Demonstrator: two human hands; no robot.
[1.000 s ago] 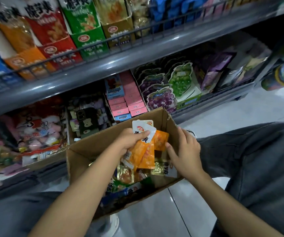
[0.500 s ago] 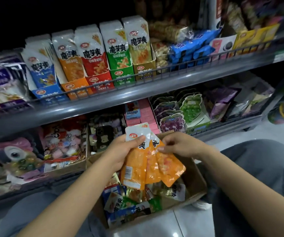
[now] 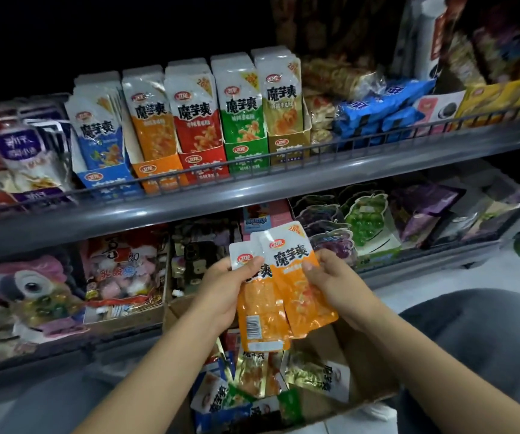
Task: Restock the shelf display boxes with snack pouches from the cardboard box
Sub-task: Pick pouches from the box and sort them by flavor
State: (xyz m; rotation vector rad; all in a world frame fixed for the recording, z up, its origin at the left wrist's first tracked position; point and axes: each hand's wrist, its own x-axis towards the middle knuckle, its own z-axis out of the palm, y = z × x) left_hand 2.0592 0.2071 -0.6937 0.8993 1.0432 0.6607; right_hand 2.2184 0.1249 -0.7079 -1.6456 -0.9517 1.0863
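Since the earlier frame, the orange pouches [image 3: 279, 288] are sitting squarer and higher above the cardboard box [image 3: 365, 364]. Head view: left hand [image 3: 224, 292] and right hand [image 3: 334, 283] are each pinching the glossy white-topped stack. Mixed pouches are still lying in the box; the orange display box [image 3: 158, 175] is awaiting them, so restocking looks far from finished.

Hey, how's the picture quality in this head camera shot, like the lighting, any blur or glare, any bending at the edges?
Head view: dim, top left corner black; orange pouches, left hand and right hand fairly sharp in the centre; plush toy and goods at the left and right edges smeared; white glare streaks along the grey shelf edge; the shelf bows from wide-angle distortion.
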